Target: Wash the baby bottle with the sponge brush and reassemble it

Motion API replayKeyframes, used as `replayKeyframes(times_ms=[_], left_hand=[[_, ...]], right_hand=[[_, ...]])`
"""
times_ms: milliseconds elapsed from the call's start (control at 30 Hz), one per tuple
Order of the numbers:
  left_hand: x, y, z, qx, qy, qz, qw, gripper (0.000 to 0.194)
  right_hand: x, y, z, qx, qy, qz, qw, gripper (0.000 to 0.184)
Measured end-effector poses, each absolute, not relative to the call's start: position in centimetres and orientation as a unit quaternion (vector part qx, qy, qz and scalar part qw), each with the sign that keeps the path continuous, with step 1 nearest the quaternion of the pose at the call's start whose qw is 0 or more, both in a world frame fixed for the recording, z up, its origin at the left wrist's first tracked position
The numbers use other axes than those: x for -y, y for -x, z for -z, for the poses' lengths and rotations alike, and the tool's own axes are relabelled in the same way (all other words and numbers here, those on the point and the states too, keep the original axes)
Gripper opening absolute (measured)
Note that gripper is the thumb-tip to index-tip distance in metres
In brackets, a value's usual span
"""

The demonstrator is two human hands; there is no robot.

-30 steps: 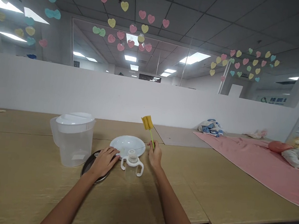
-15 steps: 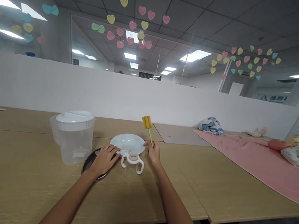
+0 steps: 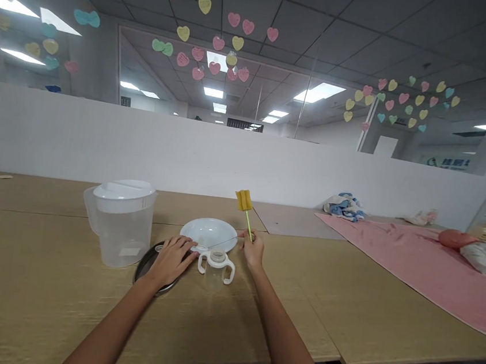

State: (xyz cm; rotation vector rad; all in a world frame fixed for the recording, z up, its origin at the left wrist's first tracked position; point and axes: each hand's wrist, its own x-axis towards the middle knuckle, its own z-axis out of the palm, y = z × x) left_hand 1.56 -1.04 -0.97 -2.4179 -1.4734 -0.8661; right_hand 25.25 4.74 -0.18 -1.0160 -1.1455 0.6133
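Note:
My right hand (image 3: 253,252) is closed around the green handle of a sponge brush (image 3: 244,201), whose yellow head points up. A thin rod or wire (image 3: 223,241) runs from beside that hand across the white plate (image 3: 188,225) toward my left fingertips; whether they touch it I cannot tell. My left hand (image 3: 170,262) lies with fingers stretched out over a dark round tray (image 3: 141,270), partly covering it. Between my hands stands a clear bottle (image 3: 215,272) with two white handles and an open top.
A lidded clear pitcher (image 3: 122,233) stands left of the tray. On the right lies a pink cloth (image 3: 408,263), with a blue-and-white cloth (image 3: 344,206) bunched behind it. A white wall (image 3: 228,157) bounds the table (image 3: 39,299) at the back.
The view has shifted very slightly. The sponge brush and my right hand sit a touch farther right; my left hand stays over the tray.

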Motion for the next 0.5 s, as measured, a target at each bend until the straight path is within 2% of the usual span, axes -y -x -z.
replayKeyframes(times_ms=[133, 500], left_hand=[[1.00, -1.58, 1.06, 0.503, 0.809, 0.288, 0.096, 0.039], [0.81, -1.45, 1.23, 0.519, 0.794, 0.293, 0.118, 0.039]], right_hand=[[-4.54, -25.28, 0.07, 0.495, 0.473, -0.245, 0.687, 0.033], [-4.68, -24.50, 0.19, 0.575, 0.431, -0.346, 0.603, 0.031]])
